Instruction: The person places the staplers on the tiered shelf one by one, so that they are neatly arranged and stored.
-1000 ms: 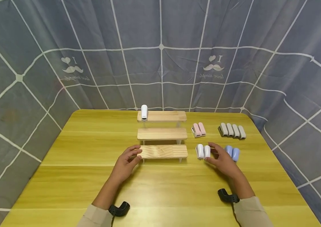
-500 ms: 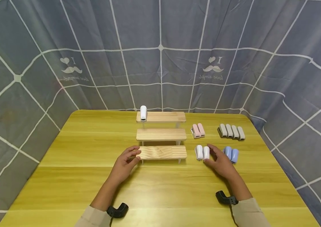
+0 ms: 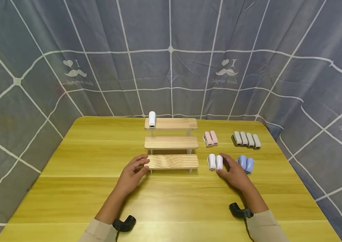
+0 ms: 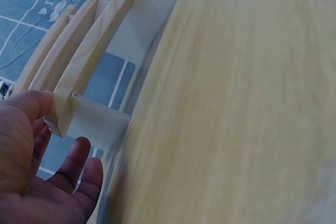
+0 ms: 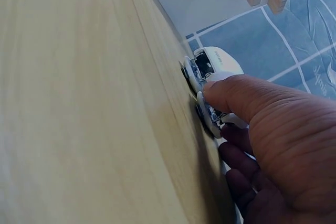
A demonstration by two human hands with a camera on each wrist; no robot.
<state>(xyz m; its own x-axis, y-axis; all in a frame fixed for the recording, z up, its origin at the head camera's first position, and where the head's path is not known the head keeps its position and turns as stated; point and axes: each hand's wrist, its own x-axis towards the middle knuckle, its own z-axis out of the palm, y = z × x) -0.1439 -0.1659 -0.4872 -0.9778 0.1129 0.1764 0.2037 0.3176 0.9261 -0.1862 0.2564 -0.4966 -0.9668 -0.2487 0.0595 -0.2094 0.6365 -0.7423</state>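
Note:
A three-tier wooden display stand [image 3: 174, 161] stands mid-table. My left hand [image 3: 130, 174] holds the left end of its lowest board [image 4: 79, 72], thumb at the front corner. The lower fingers hang loosely beside the white leg in the left wrist view. My right hand [image 3: 233, 173] pinches the right one of two white mini staplers [image 3: 219, 162] between thumb and fingers. It stands on the table, partly hidden by the thumb in the right wrist view. The other white mini stapler [image 5: 218, 61] stands beside it. A third white mini stapler [image 3: 152, 119] sits on the top board's left end.
Two pink mini staplers [image 3: 210, 138] stand right of the stand. Several grey ones [image 3: 246, 139] form a row at the far right. Two blue ones [image 3: 245, 164] lie just beyond the right hand. A grid-patterned curtain [image 3: 171, 67] surrounds the wooden table [image 3: 171, 208].
The head view has shifted very slightly. Both hands stay in place, the left at the stand's lowest board and the right at the white mini stapler.

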